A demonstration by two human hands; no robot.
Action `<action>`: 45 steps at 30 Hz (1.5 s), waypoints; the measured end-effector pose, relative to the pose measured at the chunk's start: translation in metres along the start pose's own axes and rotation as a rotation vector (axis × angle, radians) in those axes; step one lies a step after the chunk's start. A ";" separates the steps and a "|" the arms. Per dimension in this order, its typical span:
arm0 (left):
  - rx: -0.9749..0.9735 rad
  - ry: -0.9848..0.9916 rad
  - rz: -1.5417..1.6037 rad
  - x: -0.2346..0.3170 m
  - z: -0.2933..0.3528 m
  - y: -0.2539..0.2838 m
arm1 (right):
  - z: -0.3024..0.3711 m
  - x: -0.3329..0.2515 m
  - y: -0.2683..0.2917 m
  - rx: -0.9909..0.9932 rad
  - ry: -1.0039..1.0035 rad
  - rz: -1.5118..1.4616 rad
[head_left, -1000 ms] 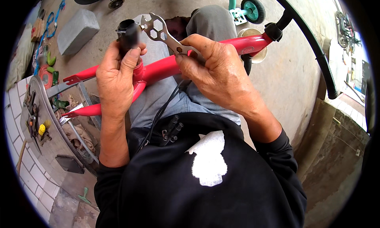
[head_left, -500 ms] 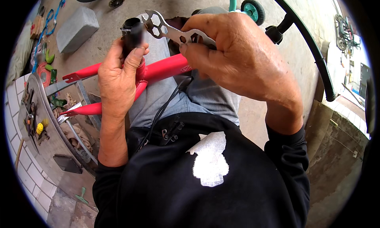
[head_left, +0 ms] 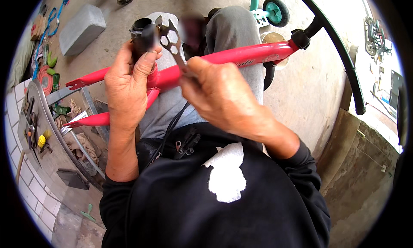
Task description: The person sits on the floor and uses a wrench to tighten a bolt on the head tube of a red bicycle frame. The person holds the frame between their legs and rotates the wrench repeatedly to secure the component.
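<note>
Across my lap lies a red bicycle frame (head_left: 245, 54), its fork prongs pointing left. My left hand (head_left: 129, 84) is wrapped round a black cylindrical clamp part (head_left: 144, 35) at the top of the frame's head tube. In my right hand (head_left: 223, 93) is a flat silver multi-hole wrench (head_left: 172, 43), gripped by its near end. The wrench's far jaw sits at the right side of the black part, where a small brassy bolt or nut (head_left: 159, 28) partly shows. Black cables (head_left: 174, 123) hang down beside my left wrist.
A round metal table (head_left: 60, 162) with small tools stands at the left. Beyond it lie a grey block (head_left: 82, 30) and a blue strap (head_left: 52, 22). A black curved bar or tyre (head_left: 340, 45) is at the right, with a teal-hubbed wheel (head_left: 275, 12) further off.
My right hand has swung down toward my body, turning the wrench from nearly level to steep. More of the red frame shows. My left hand keeps its hold.
</note>
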State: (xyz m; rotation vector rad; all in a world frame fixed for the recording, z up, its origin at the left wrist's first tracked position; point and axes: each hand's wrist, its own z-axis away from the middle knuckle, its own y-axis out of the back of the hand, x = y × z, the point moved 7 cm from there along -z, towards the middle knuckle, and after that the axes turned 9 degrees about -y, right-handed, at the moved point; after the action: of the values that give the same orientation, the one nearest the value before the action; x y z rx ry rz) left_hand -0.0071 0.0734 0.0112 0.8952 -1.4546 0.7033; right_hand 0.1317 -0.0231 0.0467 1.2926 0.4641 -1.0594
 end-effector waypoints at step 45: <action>-0.017 -0.011 -0.029 0.003 0.002 -0.001 | -0.011 -0.021 0.074 0.000 0.047 -0.049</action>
State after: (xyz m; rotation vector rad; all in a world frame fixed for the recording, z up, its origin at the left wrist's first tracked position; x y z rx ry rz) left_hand -0.0070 0.0711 0.0135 0.9073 -1.4528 0.6644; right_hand 0.1868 -0.0112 0.1008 1.3137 0.5342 -1.0716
